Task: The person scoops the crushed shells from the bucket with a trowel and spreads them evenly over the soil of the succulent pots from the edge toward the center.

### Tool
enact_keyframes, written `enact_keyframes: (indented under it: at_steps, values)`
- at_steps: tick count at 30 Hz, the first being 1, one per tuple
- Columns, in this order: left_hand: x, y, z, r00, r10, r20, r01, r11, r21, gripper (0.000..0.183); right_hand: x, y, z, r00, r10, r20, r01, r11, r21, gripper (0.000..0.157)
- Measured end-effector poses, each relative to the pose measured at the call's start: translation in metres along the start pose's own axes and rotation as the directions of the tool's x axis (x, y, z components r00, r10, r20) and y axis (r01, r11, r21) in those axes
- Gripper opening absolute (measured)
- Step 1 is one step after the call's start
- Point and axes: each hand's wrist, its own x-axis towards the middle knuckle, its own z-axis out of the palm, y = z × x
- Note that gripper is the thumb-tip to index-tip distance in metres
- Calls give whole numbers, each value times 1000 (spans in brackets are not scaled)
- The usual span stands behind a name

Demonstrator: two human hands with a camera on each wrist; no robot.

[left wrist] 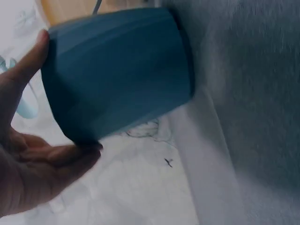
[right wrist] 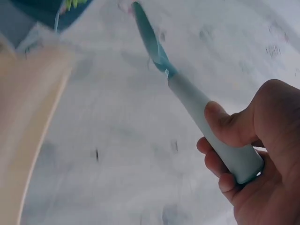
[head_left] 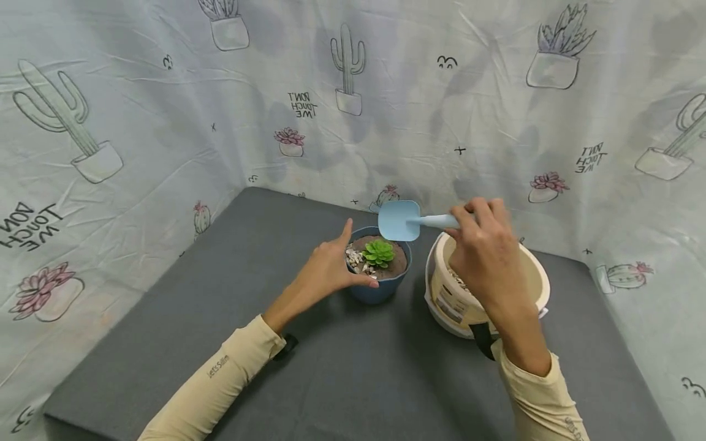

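The blue pot [head_left: 375, 294] stands upright just right of the centre of the frame, with the left hand [head_left: 331, 266] spanning its rim, thumb to 1 side and fingers to the other. The right hand's [head_left: 488, 257] grip is narrow, wrapped round the handle of a light blue shovel [head_left: 399, 220] whose blade hangs over the pot's upper right edge. No load shows on the blade's visible face.

To work well here, I would brace the pot firmly, tilt the blade low over the bare soil [head_left: 396, 264], and steer clear of the green succulent [head_left: 378, 253]. The pale stones [head_left: 354, 258] lie mostly to the plant's left, so the right side probably wants more care. The cream bucket [head_left: 473, 313], at right centre, stands near enough for short trips.

The worktop [head_left: 220, 269] is dark grey and looks flat. Behind it, creased pale cloth [head_left: 408, 122] fills the upper frame and both sides, printed with cacti, potted plants and mirrored lettering.
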Motion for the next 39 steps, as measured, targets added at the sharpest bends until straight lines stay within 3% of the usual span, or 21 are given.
enact_keyframes:
  at_steps: [4,7,9,11,14,16,19,22,25,28,31,35,39]
  values:
    - [-11,17,12,988,57,-145,-28,980,196,138,-18,26,-33,997,70,-29,-69,997,23,23]
    - [-17,27,18,964,125,-236,-24,922,387,139,-33,49,-58,994,110,-17,-110,994,-6,26]
    - [-20,31,18,953,156,-260,-14,880,474,140,-43,64,-69,990,137,14,-136,990,-47,28]
    - [-20,35,16,959,152,-238,-13,865,501,140,-50,78,-76,985,155,73,-147,983,-106,29]
    - [-14,43,10,978,152,-141,-75,892,445,133,-56,96,-71,975,144,172,-112,977,-180,31]
    - [-5,53,8,982,178,-60,-146,923,357,124,-58,105,-61,969,108,223,-61,977,-206,29]
    - [8,75,13,964,259,55,-265,945,191,109,-60,112,-44,964,40,264,29,967,-252,26]
    - [19,97,27,933,336,130,-344,938,49,99,-63,115,-30,955,-16,296,114,942,-317,24]
    - [25,110,42,910,393,133,-396,918,1,95,-66,114,-20,938,-50,343,181,914,-363,25]
    - [26,114,50,911,404,88,-405,914,-1,91,-67,115,-13,923,-53,382,204,907,-368,24]
    - [25,113,52,917,394,63,-393,919,-27,88,-69,118,-11,901,-24,433,187,923,-338,19]
    - [26,111,55,912,407,61,-404,913,-58,87,-72,123,-11,852,19,523,134,958,-254,16]
    - [27,111,58,907,418,53,-414,908,-71,87,-72,127,-9,820,82,567,37,980,-195,15]
